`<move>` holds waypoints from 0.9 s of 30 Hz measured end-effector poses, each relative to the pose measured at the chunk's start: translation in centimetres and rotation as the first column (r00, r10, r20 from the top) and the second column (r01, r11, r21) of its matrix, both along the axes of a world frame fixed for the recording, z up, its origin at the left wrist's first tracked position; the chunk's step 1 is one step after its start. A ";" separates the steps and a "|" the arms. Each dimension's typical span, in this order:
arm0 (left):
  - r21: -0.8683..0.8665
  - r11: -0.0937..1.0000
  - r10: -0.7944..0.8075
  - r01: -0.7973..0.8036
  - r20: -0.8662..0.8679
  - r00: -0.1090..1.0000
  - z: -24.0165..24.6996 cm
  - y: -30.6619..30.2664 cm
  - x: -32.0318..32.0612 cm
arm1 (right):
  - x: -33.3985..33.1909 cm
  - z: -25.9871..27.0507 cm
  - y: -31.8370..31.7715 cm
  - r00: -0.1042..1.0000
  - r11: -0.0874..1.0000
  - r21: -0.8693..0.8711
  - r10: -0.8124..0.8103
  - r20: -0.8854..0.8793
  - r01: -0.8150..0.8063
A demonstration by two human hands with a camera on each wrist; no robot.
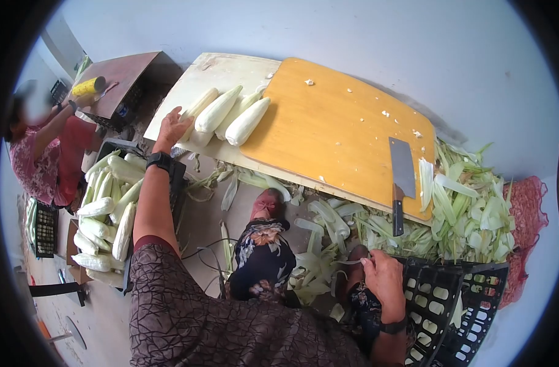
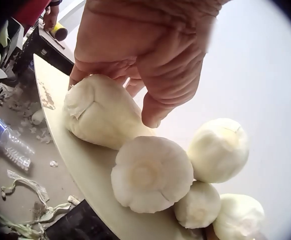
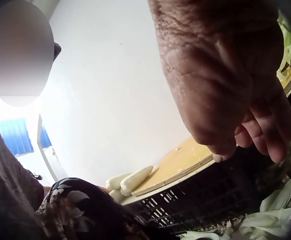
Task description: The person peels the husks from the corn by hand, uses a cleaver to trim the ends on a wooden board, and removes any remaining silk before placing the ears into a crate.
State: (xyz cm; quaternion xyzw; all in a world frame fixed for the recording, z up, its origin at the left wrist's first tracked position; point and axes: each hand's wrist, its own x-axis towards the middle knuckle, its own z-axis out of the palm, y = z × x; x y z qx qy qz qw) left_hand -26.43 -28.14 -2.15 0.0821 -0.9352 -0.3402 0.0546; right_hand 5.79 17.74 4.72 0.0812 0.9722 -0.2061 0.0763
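Observation:
In the head view, my left hand (image 1: 174, 127) is at the leftmost ear of corn (image 1: 204, 104) in a row on a pale board (image 1: 221, 66). The ears wear pale inner husks. In the left wrist view, my left hand (image 2: 145, 55) arches over that ear (image 2: 103, 112), thumb on one side and fingers on the other. Its cut base faces the camera; part of the fingers is hidden behind it. My right hand (image 1: 385, 278) hangs low over husks and the rim of a black crate (image 1: 435, 293). In the right wrist view its fingers (image 3: 273, 132) are loosely bent, with nothing showing in them.
A cleaver (image 1: 402, 168) lies on the yellow board (image 1: 334, 122), its handle past the front edge. Stripped husks (image 1: 463, 208) pile at the right beside a red mesh sack (image 1: 524, 226). More corn (image 1: 102, 214) fills a crate at my left. Another person (image 1: 53, 140) works farther left.

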 end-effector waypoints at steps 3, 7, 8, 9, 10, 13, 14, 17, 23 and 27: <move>-0.013 1.000 0.014 -0.015 -0.039 0.999 -0.6 -0.2 0.0 | 0.3 0.1 0.1 1.000 1.000 0.019 0.014 -0.006 -0.014; -0.235 0.966 0.059 -0.105 -0.192 0.980 -3.7 -1.5 -1.2 | 0.4 0.1 0.0 0.997 0.998 0.052 0.046 -0.060 -0.043; -0.031 0.997 0.067 -0.070 -0.101 0.993 -4.1 -2.0 -1.4 | 0.6 0.1 0.1 0.998 0.998 0.064 -0.005 -0.057 0.009; -0.108 0.992 0.060 -0.066 -0.060 0.996 -4.3 -2.4 -1.7 | 0.6 -0.1 0.1 0.998 0.998 0.057 0.018 -0.067 -0.014; -0.291 0.956 -0.029 -0.024 -0.176 0.984 -5.4 -3.5 -2.2 | 0.6 -0.3 0.2 0.996 0.998 0.049 0.039 -0.079 -0.035; -0.094 0.988 -0.141 0.124 -0.217 0.966 -6.6 -5.2 -3.3 | 0.7 -0.4 0.3 0.999 0.998 0.056 0.039 -0.035 -0.037; -0.354 0.882 -0.443 0.310 -0.399 0.803 -10.7 -9.3 -6.1 | 0.7 -0.5 0.2 0.999 0.997 0.069 -0.015 -0.034 0.017; -0.025 0.973 -0.232 0.231 -0.158 0.960 -4.7 -3.4 -2.0 | 0.9 -0.7 0.0 0.998 0.996 0.093 -0.009 -0.066 0.015; 0.410 0.878 -0.232 0.247 -0.087 0.969 -7.3 -7.4 -3.8 | 0.8 -1.1 0.1 0.998 1.000 -0.002 0.015 -0.065 -0.015; 0.387 0.894 -0.202 0.225 -0.100 0.974 -7.0 -6.9 -4.3 | 1.4 -1.6 0.2 0.991 1.000 -0.009 0.010 -0.134 -0.012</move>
